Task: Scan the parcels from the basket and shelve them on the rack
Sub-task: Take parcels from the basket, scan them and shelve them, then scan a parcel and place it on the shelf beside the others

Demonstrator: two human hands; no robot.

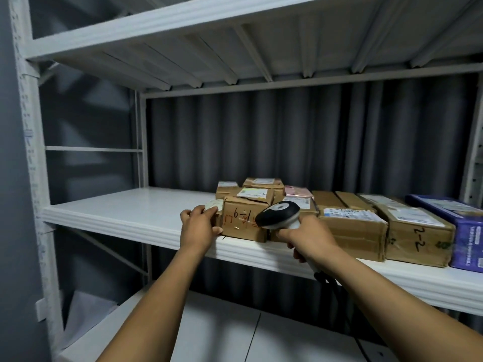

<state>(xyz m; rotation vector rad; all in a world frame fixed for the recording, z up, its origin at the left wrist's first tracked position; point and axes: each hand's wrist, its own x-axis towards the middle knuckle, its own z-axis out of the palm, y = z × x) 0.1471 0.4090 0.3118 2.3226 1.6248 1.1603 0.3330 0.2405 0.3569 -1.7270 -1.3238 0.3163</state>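
Mid-frame, the left hand curls round a small brown cardboard parcel on the white metal rack shelf; probably light and stiff, best held by its sides. The right hand grips a black-and-white scanner.

On the white rack shelf, the left hand grips a small parcel against the left side of a cardboard box marked in red. The right hand holds a barcode scanner just in front of that box. Brown cartons and a blue box stand to the right.
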